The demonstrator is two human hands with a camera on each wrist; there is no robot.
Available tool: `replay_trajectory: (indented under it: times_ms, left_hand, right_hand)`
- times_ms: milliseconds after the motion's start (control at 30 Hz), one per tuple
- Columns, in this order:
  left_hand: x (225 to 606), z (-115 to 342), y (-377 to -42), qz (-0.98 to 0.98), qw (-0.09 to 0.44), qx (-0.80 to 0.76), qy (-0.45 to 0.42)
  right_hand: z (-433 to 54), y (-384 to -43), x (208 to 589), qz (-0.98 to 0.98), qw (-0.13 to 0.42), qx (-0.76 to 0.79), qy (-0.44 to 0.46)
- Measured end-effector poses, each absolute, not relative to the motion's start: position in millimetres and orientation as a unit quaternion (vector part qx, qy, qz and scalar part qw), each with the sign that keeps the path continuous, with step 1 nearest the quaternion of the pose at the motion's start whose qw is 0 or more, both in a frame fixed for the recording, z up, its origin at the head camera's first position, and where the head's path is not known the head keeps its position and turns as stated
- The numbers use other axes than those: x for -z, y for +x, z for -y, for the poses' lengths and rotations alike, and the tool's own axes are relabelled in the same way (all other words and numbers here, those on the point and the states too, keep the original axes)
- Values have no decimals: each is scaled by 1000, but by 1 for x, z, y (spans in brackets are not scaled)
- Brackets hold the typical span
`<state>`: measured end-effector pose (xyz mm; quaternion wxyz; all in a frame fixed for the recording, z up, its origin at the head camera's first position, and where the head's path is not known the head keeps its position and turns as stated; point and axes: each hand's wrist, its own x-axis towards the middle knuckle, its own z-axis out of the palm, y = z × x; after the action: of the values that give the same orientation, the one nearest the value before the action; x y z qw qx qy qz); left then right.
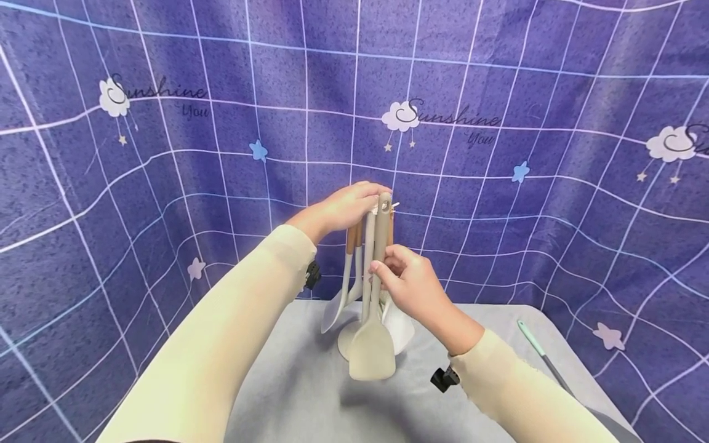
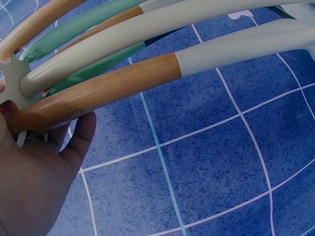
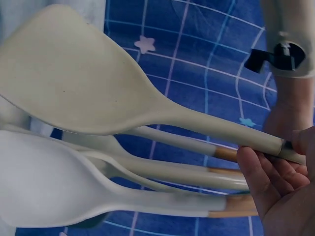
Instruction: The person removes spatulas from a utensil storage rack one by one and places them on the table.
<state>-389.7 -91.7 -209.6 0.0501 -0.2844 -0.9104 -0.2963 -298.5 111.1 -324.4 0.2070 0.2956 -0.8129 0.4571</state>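
Purple-blue cloth (image 1: pixel 471 154): hung at the far side and around both ends, patterned with grid lines, clouds and stars.
Grey surface (image 1: pixel 277 369): spread beneath the stand.
Utensil stand (image 1: pixel 344 341): set upright towards the surface's far middle on a round pale base, ringed by utensils; wooden handles (image 1: pixel 351 240) and green handles (image 2: pixel 88 29) are seen among them.
Beige spatula (image 1: pixel 372 352): held nearly upright at the stand's near side, blade down above the surface; the blade is plain, broad and round-cornered, and the slim handle is pierced by a hole at its top. Whether it is hooked on the stand cannot be told.
Left hand (image 1: pixel 351 206): extended from the near left and bent over the stand's top, which is gripped by curled fingers.
Right hand (image 1: pixel 412 280): extended from the near right; the beige handle is pinched about midway between thumb and fingers.
Green-handled utensil (image 1: pixel 530 338): laid on the surface's right side, partly covered by the right sleeve (image 1: pixel 515 387).
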Motion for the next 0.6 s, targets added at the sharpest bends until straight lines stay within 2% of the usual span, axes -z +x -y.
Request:
replay_trajectory:
  times_ms: [600]
  left_hand:
    - [209,90,-392,913,52,280,-292]
  right_hand:
    - [-171,-309,271,798,251,-499,226]
